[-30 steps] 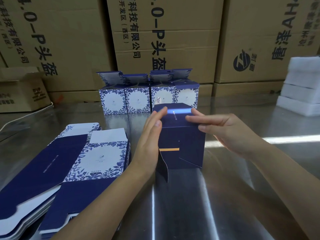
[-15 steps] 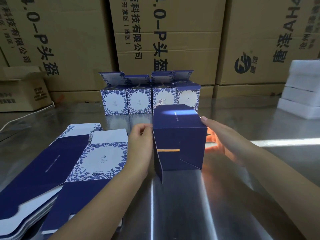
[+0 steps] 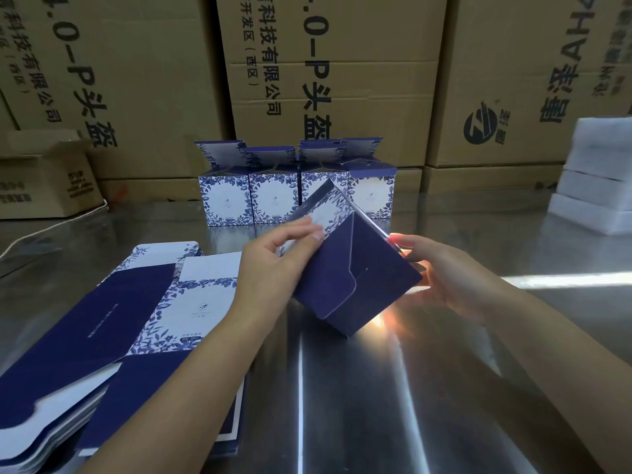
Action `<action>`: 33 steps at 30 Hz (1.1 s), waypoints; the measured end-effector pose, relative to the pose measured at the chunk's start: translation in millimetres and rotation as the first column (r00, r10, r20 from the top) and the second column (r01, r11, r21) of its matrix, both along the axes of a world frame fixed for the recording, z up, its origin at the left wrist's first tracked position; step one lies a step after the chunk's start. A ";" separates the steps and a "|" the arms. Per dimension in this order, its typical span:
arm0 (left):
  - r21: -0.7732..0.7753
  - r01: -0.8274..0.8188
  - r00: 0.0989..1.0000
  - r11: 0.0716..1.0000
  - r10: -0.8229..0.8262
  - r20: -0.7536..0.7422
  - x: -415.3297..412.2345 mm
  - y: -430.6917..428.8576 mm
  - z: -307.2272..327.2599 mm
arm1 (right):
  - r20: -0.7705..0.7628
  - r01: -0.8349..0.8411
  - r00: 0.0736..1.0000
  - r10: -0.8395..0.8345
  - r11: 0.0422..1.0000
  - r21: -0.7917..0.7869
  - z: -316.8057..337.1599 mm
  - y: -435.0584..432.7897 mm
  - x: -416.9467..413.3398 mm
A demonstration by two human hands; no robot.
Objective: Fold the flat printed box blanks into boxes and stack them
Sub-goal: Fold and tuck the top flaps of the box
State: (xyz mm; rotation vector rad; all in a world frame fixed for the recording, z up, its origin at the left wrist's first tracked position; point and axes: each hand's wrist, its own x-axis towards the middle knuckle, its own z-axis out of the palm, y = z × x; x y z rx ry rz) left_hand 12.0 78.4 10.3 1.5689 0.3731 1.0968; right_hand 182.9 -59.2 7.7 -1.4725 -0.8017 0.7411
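Observation:
A folded navy box (image 3: 355,278) with a blue floral face is tilted above the steel table, its closed bottom toward me. My left hand (image 3: 273,268) grips its left side, thumb on the floral face. My right hand (image 3: 444,268) holds its right edge with curled fingers. A stack of flat printed blanks (image 3: 113,323) lies at the left. A row of several folded boxes (image 3: 294,196) with open top flaps stands behind.
Large brown cartons (image 3: 325,80) wall off the back of the steel table (image 3: 342,405). A small open carton (image 3: 44,176) sits at far left with a white cable. White foam blocks (image 3: 598,172) are piled at far right.
The box stood upright on the table with both hands at its sides. Now both hands have lifted and tipped it, turning its bottom toward me.

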 end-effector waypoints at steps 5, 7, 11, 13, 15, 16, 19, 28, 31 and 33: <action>-0.095 -0.080 0.997 0.992 0.078 -0.017 1.8 2.1 -3.9 | 0.201 0.098 0.977 -0.073 0.989 -0.115 2.2 -0.2 -0.4; -0.145 -0.068 0.998 0.987 0.068 -0.007 3.5 3.4 -5.2 | 0.224 0.108 0.972 -0.076 0.985 -0.133 1.7 0.4 -1.5; -0.156 -0.014 0.999 0.988 0.020 0.040 4.7 6.6 -4.9 | 0.289 0.150 0.953 -0.090 0.970 -0.192 1.5 1.2 -4.5; -0.127 0.015 0.999 0.992 -0.010 0.038 4.0 5.6 -4.3 | 0.338 0.181 0.936 -0.098 0.958 -0.221 1.0 1.0 -3.9; -0.094 0.034 0.999 0.995 -0.031 0.033 3.7 5.2 -4.7 | 0.401 0.219 0.911 -0.103 0.941 -0.257 0.9 -0.2 -2.8; -0.072 0.034 0.999 0.997 -0.032 0.027 3.7 4.9 -5.3 | 0.436 0.237 0.895 -0.099 0.932 -0.275 0.8 -0.7 -2.3; -0.017 0.024 1.000 1.000 -0.024 0.006 3.9 5.0 -7.8 | 0.543 0.289 0.837 -0.067 0.897 -0.334 0.4 -0.1 -0.4; 0.063 0.123 0.988 0.990 -0.116 -0.100 3.4 -2.1 -8.0 | 0.786 0.466 0.612 -0.092 0.845 -0.263 -1.8 1.3 1.9; 0.092 0.118 0.989 0.989 -0.108 -0.104 2.7 -1.8 -6.9 | 0.624 0.464 0.677 -0.390 0.884 0.050 1.7 -2.0 -2.2; 0.122 0.121 0.988 0.985 -0.109 -0.106 2.3 -1.5 -7.1 | 0.439 0.388 0.770 -0.464 0.886 0.255 6.6 -4.6 -10.3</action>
